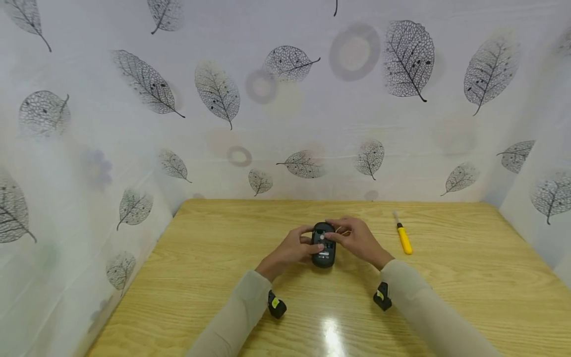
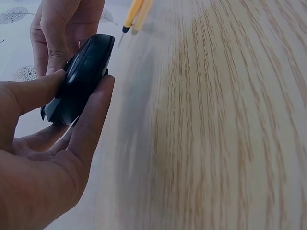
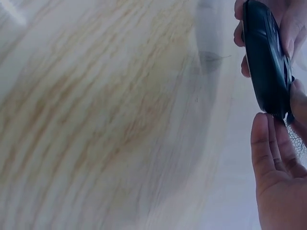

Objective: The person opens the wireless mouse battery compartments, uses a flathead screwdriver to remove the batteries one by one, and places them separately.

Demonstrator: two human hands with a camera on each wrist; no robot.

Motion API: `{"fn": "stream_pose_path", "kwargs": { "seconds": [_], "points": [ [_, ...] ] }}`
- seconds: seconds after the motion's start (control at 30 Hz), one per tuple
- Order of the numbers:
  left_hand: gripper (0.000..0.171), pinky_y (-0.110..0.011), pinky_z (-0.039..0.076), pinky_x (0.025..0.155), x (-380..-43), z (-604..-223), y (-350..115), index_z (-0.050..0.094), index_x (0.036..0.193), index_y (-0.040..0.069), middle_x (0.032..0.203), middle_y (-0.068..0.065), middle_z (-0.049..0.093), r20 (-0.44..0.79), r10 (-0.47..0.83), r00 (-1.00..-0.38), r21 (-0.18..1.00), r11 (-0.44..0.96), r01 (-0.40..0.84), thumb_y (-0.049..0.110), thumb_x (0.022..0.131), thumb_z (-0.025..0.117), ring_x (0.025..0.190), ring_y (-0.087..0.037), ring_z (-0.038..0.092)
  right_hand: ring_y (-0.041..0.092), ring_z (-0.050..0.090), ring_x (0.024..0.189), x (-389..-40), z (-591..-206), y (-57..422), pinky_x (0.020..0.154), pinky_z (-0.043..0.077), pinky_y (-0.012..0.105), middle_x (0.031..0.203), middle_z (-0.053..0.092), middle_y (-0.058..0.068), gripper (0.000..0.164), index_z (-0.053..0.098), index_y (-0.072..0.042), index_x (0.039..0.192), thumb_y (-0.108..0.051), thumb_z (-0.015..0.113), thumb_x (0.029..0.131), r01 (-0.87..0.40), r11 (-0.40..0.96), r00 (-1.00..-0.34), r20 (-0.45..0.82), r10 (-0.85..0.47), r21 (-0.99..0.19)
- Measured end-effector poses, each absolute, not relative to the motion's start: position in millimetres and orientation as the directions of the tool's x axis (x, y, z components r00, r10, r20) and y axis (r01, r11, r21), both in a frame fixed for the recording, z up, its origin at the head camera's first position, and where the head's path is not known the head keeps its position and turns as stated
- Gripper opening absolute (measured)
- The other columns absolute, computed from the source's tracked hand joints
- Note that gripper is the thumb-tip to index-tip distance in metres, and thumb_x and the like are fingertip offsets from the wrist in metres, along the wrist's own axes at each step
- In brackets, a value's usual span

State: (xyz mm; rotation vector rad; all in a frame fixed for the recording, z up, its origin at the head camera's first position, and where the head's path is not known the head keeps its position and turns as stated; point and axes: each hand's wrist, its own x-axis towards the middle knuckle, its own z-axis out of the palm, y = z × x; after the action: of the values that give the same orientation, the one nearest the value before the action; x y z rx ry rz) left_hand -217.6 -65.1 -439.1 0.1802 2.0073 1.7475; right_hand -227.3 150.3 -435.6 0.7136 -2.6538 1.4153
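Observation:
A black computer mouse [image 1: 324, 255] is held above the table with its underside, bearing a printed label, facing up. My left hand [image 1: 292, 246] grips it from the left, thumb across the underside and fingers along the side. At the far end, my right hand [image 1: 357, 240] pinches the mouse, thumb on the underside and fingertips against the end edge. Side-on, the mouse [image 2: 82, 76] shows between the left thumb and fingers in the left wrist view. The right fingers [image 3: 263, 148] touch its end in the right wrist view. What lies under the right thumb is hidden.
A screwdriver [image 1: 404, 240] with a yellow handle lies on the wooden table [image 1: 214, 238] to the right of the hands. A leaf-patterned white sheet [image 1: 312, 114] rises behind the table's far edge and along both sides. Each wrist carries a small black camera.

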Motion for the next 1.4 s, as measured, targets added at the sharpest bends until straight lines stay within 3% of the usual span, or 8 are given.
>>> {"fn": "stream_pose_path", "kwargs": {
  "seconds": [0.27, 0.57, 0.97, 1.23, 1.4],
  "points": [
    [0.061, -0.039, 0.062, 0.078, -217.4, -441.4, -65.7, 0.047, 0.149, 0.010, 0.112, -0.015, 0.070, -0.269, 0.404, -0.874, 0.959, 0.193, -0.206, 0.015, 0.094, 0.074, 0.096, -0.025, 0.072, 0.020, 0.068, 0.080, -229.4, -434.0, 151.5, 0.064, 0.059, 0.029, 0.096, 0.072, 0.008, 0.041, 0.069, -0.002, 0.128, -0.018, 0.078, 0.091, -0.401, 0.459, -0.902, 0.254, -0.349, -0.793],
    [0.063, -0.039, 0.062, 0.079, -217.2, -440.8, -67.1, 0.046, 0.150, 0.013, 0.113, -0.015, 0.070, -0.269, 0.410, -0.872, 0.960, 0.186, -0.209, 0.015, 0.094, 0.074, 0.096, -0.025, 0.072, 0.034, 0.068, 0.072, -232.1, -431.1, 150.9, 0.064, 0.061, 0.048, 0.081, 0.069, 0.007, 0.044, 0.068, 0.001, 0.128, -0.014, 0.080, 0.088, -0.353, 0.412, -0.919, 0.228, -0.322, -0.840],
    [0.061, -0.040, 0.062, 0.080, -217.5, -441.4, -65.4, 0.048, 0.149, 0.012, 0.112, -0.015, 0.070, -0.274, 0.401, -0.874, 0.957, 0.206, -0.205, 0.015, 0.094, 0.075, 0.096, -0.025, 0.071, 0.033, 0.069, 0.070, -235.8, -432.4, 155.2, 0.067, 0.061, 0.051, 0.090, 0.074, 0.014, 0.036, 0.067, 0.006, 0.128, -0.008, 0.072, 0.095, -0.329, 0.347, -0.927, 0.230, -0.296, -0.878],
    [0.058, -0.039, 0.062, 0.081, -218.0, -441.7, -64.1, 0.050, 0.145, 0.001, 0.121, -0.017, 0.066, -0.289, 0.391, -0.874, 0.949, 0.236, -0.208, 0.016, 0.094, 0.075, 0.101, -0.025, 0.070, 0.028, 0.071, 0.071, -238.7, -430.6, 156.0, 0.073, 0.061, 0.053, 0.093, 0.069, 0.020, 0.034, 0.066, 0.006, 0.127, -0.005, 0.071, 0.095, -0.291, 0.294, -0.944, 0.223, -0.244, -0.911],
    [0.053, -0.040, 0.059, 0.089, -218.0, -443.1, -65.5, 0.055, 0.140, 0.000, 0.126, -0.016, 0.065, -0.275, 0.374, -0.886, 0.945, 0.276, -0.176, 0.016, 0.094, 0.075, 0.107, -0.024, 0.067, 0.029, 0.072, 0.071, -239.5, -428.1, 157.4, 0.073, 0.061, 0.053, 0.096, 0.069, 0.022, 0.036, 0.064, 0.007, 0.129, -0.005, 0.070, 0.096, -0.276, 0.276, -0.951, 0.222, -0.214, -0.921]
  ]
}}
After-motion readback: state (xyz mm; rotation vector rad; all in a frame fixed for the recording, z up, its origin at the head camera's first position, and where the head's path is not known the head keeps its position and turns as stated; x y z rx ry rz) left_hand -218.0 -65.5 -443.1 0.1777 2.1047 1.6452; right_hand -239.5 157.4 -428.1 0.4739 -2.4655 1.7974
